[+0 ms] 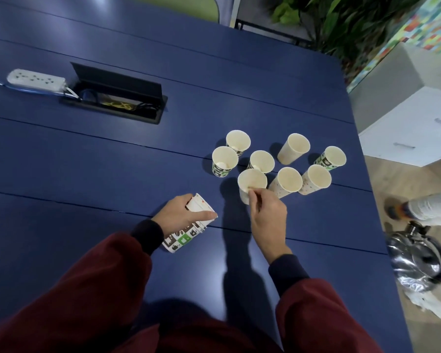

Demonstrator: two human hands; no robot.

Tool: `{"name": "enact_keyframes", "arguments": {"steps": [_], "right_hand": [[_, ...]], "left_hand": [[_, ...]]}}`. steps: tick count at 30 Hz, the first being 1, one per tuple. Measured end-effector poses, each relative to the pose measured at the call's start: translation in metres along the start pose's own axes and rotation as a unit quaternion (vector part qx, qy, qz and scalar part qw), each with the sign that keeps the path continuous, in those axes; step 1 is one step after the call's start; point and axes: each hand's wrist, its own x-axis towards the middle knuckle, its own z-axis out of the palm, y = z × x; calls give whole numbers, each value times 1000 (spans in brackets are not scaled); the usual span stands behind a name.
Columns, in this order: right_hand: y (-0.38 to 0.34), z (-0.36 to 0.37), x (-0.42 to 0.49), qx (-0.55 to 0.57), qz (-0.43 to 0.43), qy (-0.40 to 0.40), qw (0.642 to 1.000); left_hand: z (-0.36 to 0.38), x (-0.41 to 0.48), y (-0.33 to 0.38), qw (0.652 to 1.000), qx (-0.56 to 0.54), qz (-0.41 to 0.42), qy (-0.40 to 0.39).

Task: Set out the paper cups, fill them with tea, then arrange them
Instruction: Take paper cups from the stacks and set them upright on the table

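Several empty paper cups stand upright in a loose cluster on the blue table [87,174]. My right hand [266,215] pinches the near rim of the closest cup [250,180], which stands at the front of the cluster. My left hand [181,211] grips a stack of nested cups [186,234] with green and brown squares, tilted on its side just above the table. Other cups include a patterned one [223,161] at the left and another [331,157] at the far right.
An open cable box [117,98] sits in the table at the left, with a white power strip [36,80] beside it. Off the table's right edge are a shiny metal kettle [415,256], a white drawer unit [413,133] and plants [341,24].
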Motion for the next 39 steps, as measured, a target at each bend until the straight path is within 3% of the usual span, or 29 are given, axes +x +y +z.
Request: {"name": "enact_keyframes", "arguments": {"steps": [5, 12, 16, 20, 24, 31, 39], "right_hand": [[2, 5, 0, 29, -17, -62, 998], [-22, -10, -17, 89, 11, -74, 993], [-20, -17, -31, 136, -24, -149, 979], [-1, -31, -35, 140, -7, -184, 973], [19, -50, -35, 159, 54, -139, 976], [87, -120, -1, 131, 125, 38, 983], [158, -153, 56, -4, 160, -38, 986]], "left_hand": [[5, -4, 4, 1000, 11, 16, 9], [22, -7, 15, 999, 14, 43, -6], [40, -3, 25, 997, 9, 68, -27], [61, -1, 31, 996, 38, 60, -60], [81, 3, 36, 994, 70, 30, -85], [129, 11, 60, 998, 58, 0, -24], [172, 28, 79, 999, -5, -36, -2]]}}
